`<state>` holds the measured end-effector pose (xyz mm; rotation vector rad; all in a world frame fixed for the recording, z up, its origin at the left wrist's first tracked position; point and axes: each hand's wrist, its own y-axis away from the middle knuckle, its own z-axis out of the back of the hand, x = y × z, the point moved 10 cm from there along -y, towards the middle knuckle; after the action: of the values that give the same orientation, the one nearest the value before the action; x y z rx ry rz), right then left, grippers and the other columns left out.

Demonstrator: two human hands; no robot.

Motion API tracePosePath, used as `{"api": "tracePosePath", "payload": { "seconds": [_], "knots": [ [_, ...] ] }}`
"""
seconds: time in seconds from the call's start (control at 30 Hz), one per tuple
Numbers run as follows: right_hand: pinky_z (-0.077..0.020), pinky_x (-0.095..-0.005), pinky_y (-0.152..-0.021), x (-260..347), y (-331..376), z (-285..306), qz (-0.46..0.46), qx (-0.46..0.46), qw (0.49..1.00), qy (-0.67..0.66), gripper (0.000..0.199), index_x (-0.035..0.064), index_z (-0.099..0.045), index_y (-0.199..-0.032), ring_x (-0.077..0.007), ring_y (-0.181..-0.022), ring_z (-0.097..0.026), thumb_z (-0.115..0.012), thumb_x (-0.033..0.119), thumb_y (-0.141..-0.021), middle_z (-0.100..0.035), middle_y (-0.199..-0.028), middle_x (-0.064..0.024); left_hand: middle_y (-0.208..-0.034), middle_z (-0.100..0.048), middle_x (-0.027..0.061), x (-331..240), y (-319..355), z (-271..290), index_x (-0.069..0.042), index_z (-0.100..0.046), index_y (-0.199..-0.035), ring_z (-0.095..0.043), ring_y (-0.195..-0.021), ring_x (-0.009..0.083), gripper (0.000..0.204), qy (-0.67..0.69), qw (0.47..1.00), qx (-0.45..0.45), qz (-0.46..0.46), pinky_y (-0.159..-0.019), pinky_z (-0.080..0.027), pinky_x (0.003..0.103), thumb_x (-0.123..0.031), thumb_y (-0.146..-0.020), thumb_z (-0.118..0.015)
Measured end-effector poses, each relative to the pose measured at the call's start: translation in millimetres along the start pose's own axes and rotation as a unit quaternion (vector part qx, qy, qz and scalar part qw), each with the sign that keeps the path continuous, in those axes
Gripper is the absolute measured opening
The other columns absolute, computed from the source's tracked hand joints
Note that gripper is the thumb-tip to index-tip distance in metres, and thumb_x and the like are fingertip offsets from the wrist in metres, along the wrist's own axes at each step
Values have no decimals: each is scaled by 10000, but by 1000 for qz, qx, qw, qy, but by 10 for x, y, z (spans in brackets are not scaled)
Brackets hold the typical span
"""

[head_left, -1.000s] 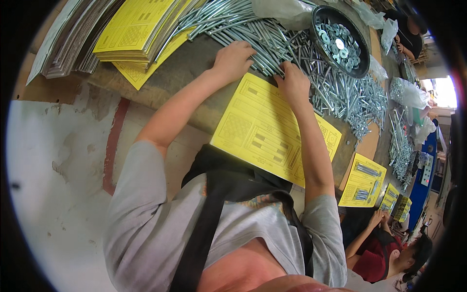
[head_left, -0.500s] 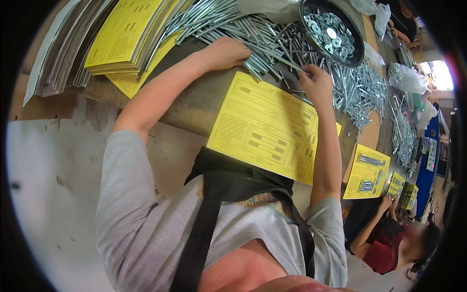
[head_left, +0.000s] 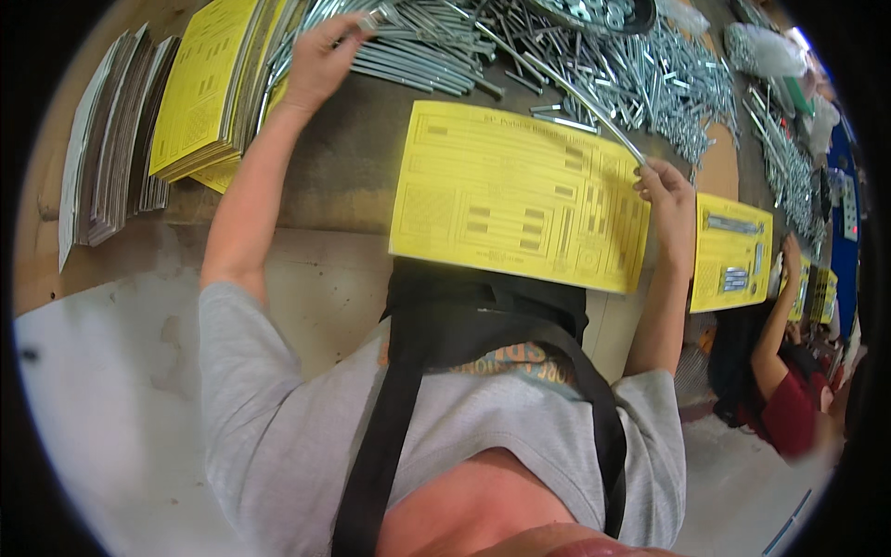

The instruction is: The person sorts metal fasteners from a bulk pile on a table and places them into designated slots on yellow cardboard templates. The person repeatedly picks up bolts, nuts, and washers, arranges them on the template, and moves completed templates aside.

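Note:
My right hand (head_left: 665, 197) pinches the near end of a long thin silver bolt (head_left: 587, 104), which slants away to the far left above the right part of a yellow printed card (head_left: 510, 200). The card lies flat at the front edge of the workbench, printed side up. Farther off on the left, my left hand (head_left: 327, 58) is closed at the edge of a pile of long bolts (head_left: 413, 67). A shiny bolt end (head_left: 378, 16) shows at its fingertips; how many bolts it holds, I cannot tell.
To the left stand a stack of yellow cards (head_left: 197, 93) and brown board sheets (head_left: 102, 139). Shorter bolts (head_left: 640, 79) and a black bowl (head_left: 640, 17) of washers lie beyond. On the right, a yellow card with hardware (head_left: 733, 251) sits near a co-worker's arm (head_left: 780, 316).
My right hand has drawn toward me and to the right, bringing the long bolt over the card. My left hand has moved left along the bolt pile. The whole view has shifted too.

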<state>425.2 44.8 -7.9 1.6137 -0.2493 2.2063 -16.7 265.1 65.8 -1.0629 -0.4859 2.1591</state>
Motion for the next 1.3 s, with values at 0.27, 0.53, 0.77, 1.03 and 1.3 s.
{"api": "tracePosePath", "payload": {
  "seconds": [0.27, 0.53, 0.77, 1.03, 1.3],
  "knots": [
    [-453, -213, -614, 103, 61, -10, 59, 5, 997, 51, 179, -14, -721, -1026, -68, -685, -608, -677, 123, -919, -669, -777, -4, -951, -713, 42, -1534, 5, -703, -85, -707, -1084, -682, -899, 209, 263, 12, 965, 185, -187, -773, -548, 305, 17, -847, -659],
    [-468, -256, -588, 46, 41, -427, 124, 105, 968, 190, 186, 10, -727, -1040, -89, -633, -603, -689, 124, -898, -677, -715, -47, -785, -678, 13, -2202, 875, -2240, -118, -684, -750, -676, -842, 211, 51, -160, 883, 359, -259, -654, -558, 356, -104, -781, -646],
    [-492, -293, -674, 176, 223, -614, 217, 77, 926, 299, 150, 67, -717, -1017, -198, -707, -631, -692, 107, -874, -655, -961, -44, -755, -616, 4, -2105, 960, -2122, -113, -649, -851, -646, -816, 201, 72, -103, 926, 264, -249, -648, -534, 336, -136, -789, -621],
    [-511, -343, -660, 458, 302, -646, 250, 0, 883, 397, 173, 94, -738, -994, -237, -702, -659, -663, 228, -914, -677, -939, -46, -776, -639, 8, -1989, 916, -1980, -127, -670, -854, -655, -835, 202, 69, -53, 942, 238, -231, -674, -539, 341, -147, -801, -630],
    [-499, -373, -652, 538, 508, -864, 160, 125, 921, 333, 215, 100, -717, -1065, -268, -673, -639, -662, 240, -912, -666, -853, -96, -810, -661, 55, -1945, 577, -2063, -126, -691, -873, -668, -870, 261, 77, -27, 955, 230, -187, -705, -543, 409, -156, -859, -622]
  ]
}}
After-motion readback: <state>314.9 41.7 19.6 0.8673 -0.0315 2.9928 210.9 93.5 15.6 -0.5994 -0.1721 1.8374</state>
